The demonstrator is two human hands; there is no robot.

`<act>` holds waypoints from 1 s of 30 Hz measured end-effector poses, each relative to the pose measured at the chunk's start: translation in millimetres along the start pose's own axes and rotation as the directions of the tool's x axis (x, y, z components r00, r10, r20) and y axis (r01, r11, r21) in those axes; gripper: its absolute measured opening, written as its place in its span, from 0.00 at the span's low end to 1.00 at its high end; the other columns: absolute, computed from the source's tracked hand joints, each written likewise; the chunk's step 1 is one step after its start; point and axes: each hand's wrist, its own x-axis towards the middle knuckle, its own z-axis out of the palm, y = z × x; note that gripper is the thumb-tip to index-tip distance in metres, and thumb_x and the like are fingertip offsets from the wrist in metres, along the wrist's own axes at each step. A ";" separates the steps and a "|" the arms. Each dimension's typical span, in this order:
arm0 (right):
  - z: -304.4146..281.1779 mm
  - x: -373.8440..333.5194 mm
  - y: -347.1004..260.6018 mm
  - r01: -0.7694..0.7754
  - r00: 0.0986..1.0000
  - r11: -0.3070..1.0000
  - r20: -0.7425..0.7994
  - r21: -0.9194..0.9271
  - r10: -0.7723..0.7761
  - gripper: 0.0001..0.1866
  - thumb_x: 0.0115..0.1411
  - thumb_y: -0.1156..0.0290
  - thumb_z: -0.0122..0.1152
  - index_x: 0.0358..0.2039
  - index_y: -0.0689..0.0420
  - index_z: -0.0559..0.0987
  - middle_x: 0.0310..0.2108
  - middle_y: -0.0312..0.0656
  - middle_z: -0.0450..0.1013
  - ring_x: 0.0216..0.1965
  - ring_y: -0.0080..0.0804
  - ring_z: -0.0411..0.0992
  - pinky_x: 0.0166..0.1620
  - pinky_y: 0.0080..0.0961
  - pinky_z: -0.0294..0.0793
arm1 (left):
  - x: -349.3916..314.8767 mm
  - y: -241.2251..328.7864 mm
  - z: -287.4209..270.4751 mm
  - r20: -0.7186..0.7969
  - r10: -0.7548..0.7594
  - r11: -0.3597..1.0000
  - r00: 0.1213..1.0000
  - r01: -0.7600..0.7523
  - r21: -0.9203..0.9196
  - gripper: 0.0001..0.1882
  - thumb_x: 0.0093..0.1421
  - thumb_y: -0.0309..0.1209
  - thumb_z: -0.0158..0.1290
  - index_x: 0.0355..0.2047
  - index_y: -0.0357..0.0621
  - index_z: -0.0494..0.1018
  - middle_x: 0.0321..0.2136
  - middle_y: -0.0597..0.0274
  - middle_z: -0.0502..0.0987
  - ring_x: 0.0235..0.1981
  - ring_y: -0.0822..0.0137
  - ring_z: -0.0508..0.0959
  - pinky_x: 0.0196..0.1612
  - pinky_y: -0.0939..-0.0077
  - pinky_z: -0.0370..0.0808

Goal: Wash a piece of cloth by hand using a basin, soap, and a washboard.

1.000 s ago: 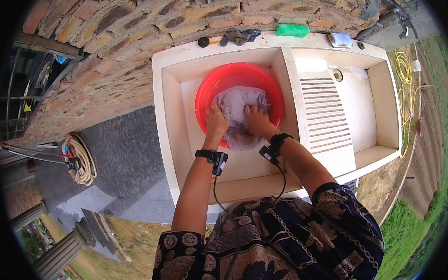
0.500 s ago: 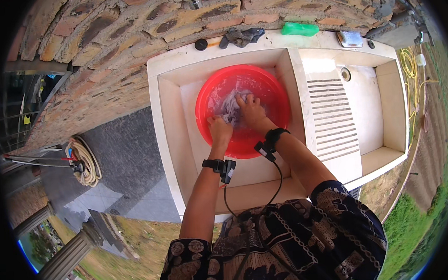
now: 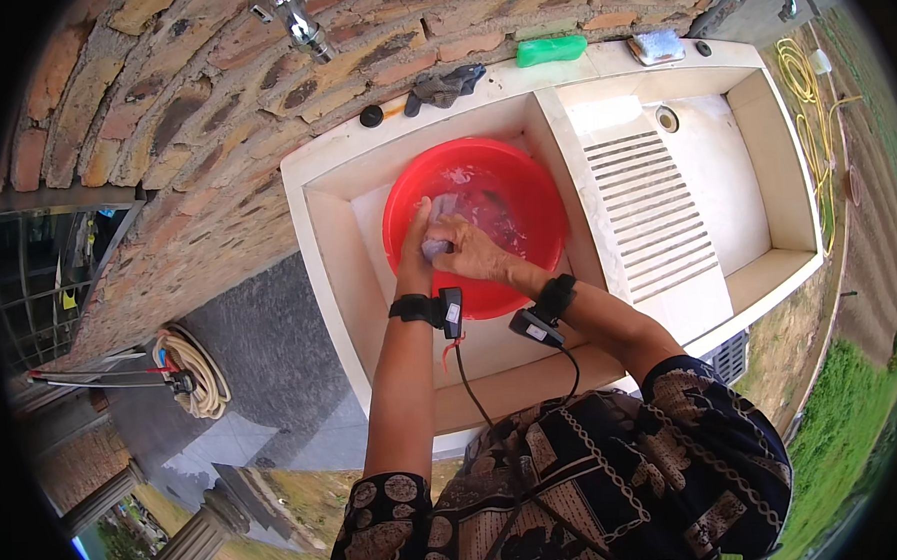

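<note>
A red plastic basin (image 3: 548, 216) with sudsy water sits in the left bowl of the pale sink (image 3: 333, 275). Over the basin's left side, both my hands are closed around a bunched, wet, greyish-lilac cloth (image 3: 436, 248). My left hand (image 3: 415, 239) holds it from the left, thumb side up. From the right, my right hand (image 3: 470, 251) grips it with curled fingers. Most of the cloth is hidden between the hands, and its exact kind cannot be made out. Each wrist wears a black strap with a small cabled box.
Along the back ledge lie a black stopper (image 3: 371, 115), a dark grey rag (image 3: 445, 87), a green bar-shaped thing (image 3: 551, 50) and a blue-white sponge-like block (image 3: 657, 48). A tap (image 3: 302, 26) juts from the brick wall. Right of the basin is a ribbed washboard (image 3: 656, 211).
My hands have come together toward the basin's left side, lifting and bunching the cloth that was spread in the water. The view has turned slightly, with more of the tap showing.
</note>
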 end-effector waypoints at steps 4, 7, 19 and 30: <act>14.8 2.7 -23.0 0.167 0.983 0.985 -0.065 -0.034 -0.169 0.11 0.48 0.63 0.62 0.30 0.56 0.77 0.35 0.44 0.72 0.45 0.46 0.69 0.46 0.37 0.69 | 6.9 -1.2 -31.8 -0.092 0.395 0.885 0.914 -0.352 0.303 0.19 0.61 0.44 0.53 0.38 0.38 0.74 0.24 0.65 0.74 0.26 0.72 0.75 0.32 0.77 0.73; 13.3 6.5 -10.8 -0.014 0.985 0.999 -0.174 -0.033 0.008 0.11 0.49 0.63 0.61 0.29 0.55 0.77 0.34 0.46 0.73 0.39 0.48 0.72 0.41 0.38 0.71 | 19.1 -12.5 -37.0 0.005 0.386 0.844 0.922 -0.356 0.402 0.16 0.61 0.40 0.52 0.37 0.38 0.74 0.25 0.64 0.75 0.27 0.72 0.76 0.33 0.78 0.73; -9.0 45.1 63.7 -0.459 0.841 0.819 -0.465 -0.345 0.275 0.18 0.54 0.54 0.50 0.23 0.54 0.79 0.26 0.56 0.75 0.30 0.56 0.75 0.38 0.46 0.75 | -8.7 -38.5 -5.1 -0.470 0.054 0.993 0.881 -0.095 -0.064 0.19 0.61 0.39 0.50 0.45 0.35 0.71 0.41 0.58 0.75 0.41 0.63 0.78 0.42 0.68 0.77; 7.4 -13.8 111.6 0.150 0.952 0.303 0.220 -0.941 0.214 0.27 0.54 0.56 0.58 0.56 0.42 0.69 0.60 0.54 0.54 0.57 0.53 0.60 0.48 0.55 0.69 | -8.4 -76.5 -68.8 -0.281 0.410 0.187 0.868 0.222 0.957 0.22 0.53 0.40 0.56 0.25 0.25 0.74 0.20 0.37 0.74 0.35 0.37 0.76 0.46 0.57 0.71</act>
